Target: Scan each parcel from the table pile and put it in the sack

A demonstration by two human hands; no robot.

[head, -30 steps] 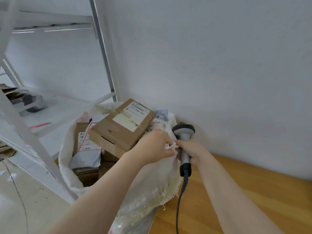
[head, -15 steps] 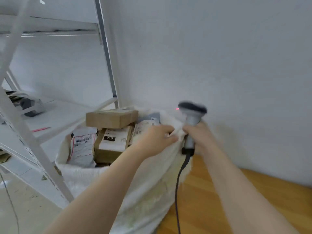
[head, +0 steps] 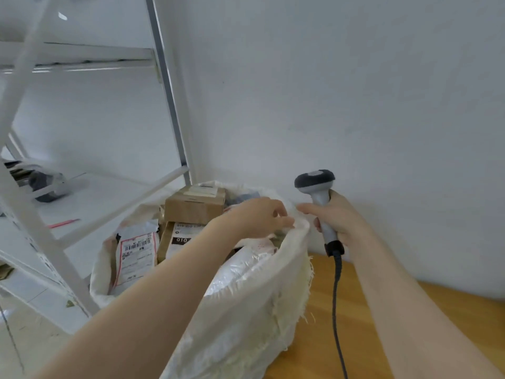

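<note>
My left grip (head: 257, 217) is curled over the frayed rim of the white woven sack (head: 246, 310), fingers folded onto the cloth and holding the mouth open. My right grip (head: 338, 220) is wrapped round the handle of the grey handheld barcode scanner (head: 314, 181), which stands upright with its head above my knuckles. The forefinger reaches out to touch the same rim, just beside my left fingertips. The scanner's dark cable (head: 335, 296) hangs down over the light wooden counter (head: 382, 337).

The small brown cardboard box (head: 195, 207) is already inside the sack. It lies flat on top of the load at the far side of the mouth, its long side running left to right, just beyond my left grip. Below it sit a second brown box with a white "010" label (head: 181, 237) and a grey plastic mailer with a red-edged label (head: 135, 253).

I judge this parcel done. The pile itself is out of view. The counter lies to the right of the sack, on my scanner side, so my left grip must let go of the rim and cross over to fetch the next parcel.
</note>
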